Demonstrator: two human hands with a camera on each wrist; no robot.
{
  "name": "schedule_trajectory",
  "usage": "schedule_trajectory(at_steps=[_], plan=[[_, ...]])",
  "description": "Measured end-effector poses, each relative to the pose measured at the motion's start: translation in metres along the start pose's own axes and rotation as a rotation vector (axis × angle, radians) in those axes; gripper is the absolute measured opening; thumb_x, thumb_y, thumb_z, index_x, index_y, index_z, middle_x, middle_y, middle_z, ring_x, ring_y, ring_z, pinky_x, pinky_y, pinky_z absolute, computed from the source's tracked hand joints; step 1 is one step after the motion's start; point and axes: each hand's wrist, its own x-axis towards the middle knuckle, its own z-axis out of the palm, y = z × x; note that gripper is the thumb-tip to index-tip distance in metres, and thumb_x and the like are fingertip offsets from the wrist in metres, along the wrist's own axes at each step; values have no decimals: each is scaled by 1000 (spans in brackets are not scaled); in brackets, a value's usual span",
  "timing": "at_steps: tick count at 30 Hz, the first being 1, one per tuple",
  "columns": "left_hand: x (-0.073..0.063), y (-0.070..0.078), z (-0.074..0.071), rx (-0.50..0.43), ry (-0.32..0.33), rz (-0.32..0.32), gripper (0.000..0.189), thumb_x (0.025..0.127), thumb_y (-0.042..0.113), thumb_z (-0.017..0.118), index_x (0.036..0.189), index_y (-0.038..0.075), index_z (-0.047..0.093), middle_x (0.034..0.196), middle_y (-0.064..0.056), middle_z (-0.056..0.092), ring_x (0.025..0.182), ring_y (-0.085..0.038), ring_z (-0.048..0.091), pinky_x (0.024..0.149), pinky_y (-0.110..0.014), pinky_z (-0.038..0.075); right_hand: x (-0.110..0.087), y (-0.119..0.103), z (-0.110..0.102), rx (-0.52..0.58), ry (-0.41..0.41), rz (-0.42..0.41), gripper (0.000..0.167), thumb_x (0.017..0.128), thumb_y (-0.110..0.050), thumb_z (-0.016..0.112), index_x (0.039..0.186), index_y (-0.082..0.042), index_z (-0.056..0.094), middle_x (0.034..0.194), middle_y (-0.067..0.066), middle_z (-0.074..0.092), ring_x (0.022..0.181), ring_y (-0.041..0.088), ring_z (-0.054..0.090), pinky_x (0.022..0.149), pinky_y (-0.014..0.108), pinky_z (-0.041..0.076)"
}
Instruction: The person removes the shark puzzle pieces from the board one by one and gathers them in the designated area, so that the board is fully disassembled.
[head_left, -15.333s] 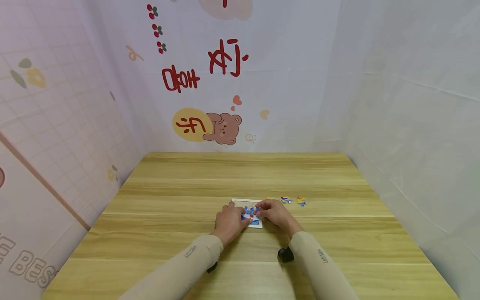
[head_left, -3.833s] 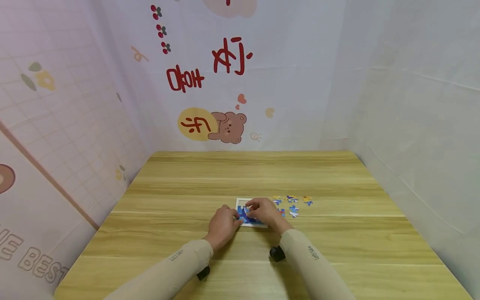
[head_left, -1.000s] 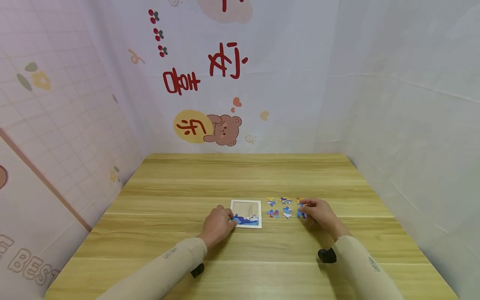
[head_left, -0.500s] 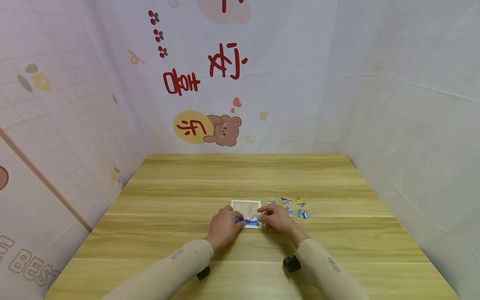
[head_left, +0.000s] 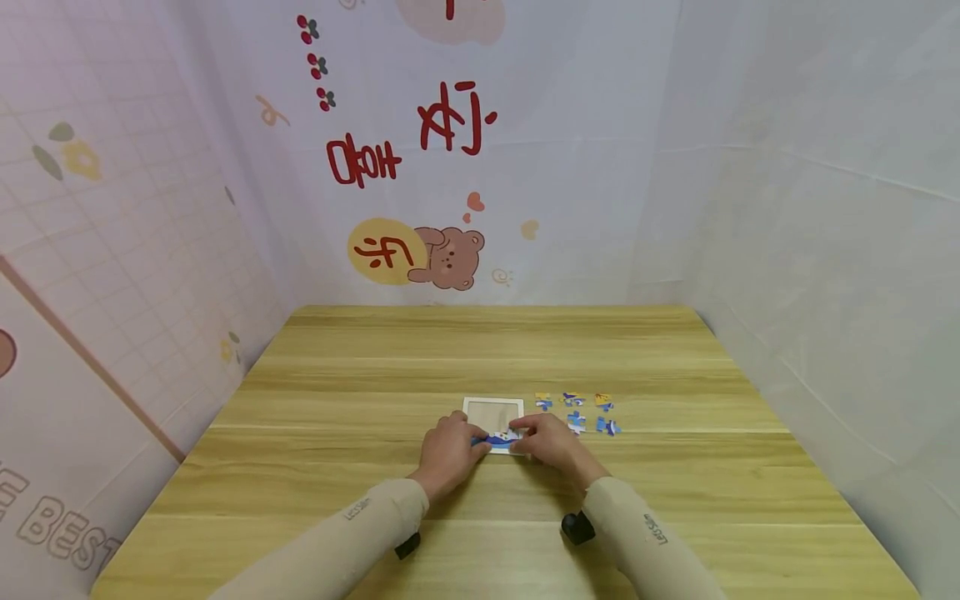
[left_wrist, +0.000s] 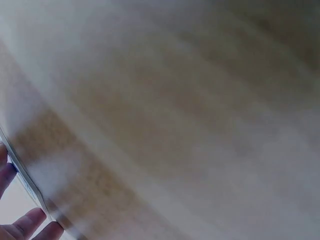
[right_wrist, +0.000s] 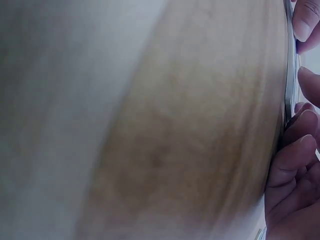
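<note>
A small white puzzle frame (head_left: 493,400) lies on the wooden table, with blue and white puzzle pieces (head_left: 499,439) along its near side and its far part bare. My left hand (head_left: 447,450) holds the near left corner, its index finger and thumb bent over the pieces. At the near right corner, the thumb and index finger of my right hand (head_left: 553,442) take hold of a piece from both sides; its other fingers curl beneath in the right wrist view. The left wrist view shows left fingertips (left_wrist: 31,220) at the frame's edge.
Loose jigsaw pieces lie right of the frame: a yellow and blue piece (head_left: 543,402) behind my right hand, others (head_left: 573,399) beside it, and a blue and white one (head_left: 609,426) farthest right. White printed cloth (head_left: 600,167) walls the table (head_left: 360,358).
My right hand has come left from the loose pieces back to the frame and now sits lower on its near right corner. The left hand has shifted slightly right, farther over the frame.
</note>
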Motion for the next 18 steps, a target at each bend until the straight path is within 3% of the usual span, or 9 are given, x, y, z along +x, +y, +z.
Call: schedule_trajectory(at_steps=[6,10,14,18], plan=[[0,-1,-1,-8,0,10,19,86,31,78,98,17,81,89,-2,56,78,-21,53,60,-38,43,-2,-2,-1,31,-9,9,31,84,-4,74,115,-3,71,75,3,59,60,14,51,57,26,41],[2,1,-1,-1,-4,7,19,87,31,77,99,18,81,89,-1,55,79,-21,53,61,-38,43,-1,-2,-3,47,5,28,32,87,-6,72,118,-3,69,77,4,58,61,15,51,58,27,41],[1,2,0,-4,2,3,18,87,31,76,98,17,81,89,-1,56,80,-22,53,62,-38,43,-1,-2,-4,-28,-2,5,37,89,-9,70,126,-3,66,76,2,57,62,14,50,60,28,41],[0,3,0,-5,16,1,17,88,30,76,97,17,81,90,-1,57,79,-22,53,61,-37,43,1,-4,-4,-76,-46,-19,34,89,-9,69,123,-5,68,73,1,58,60,12,51,59,27,42]])
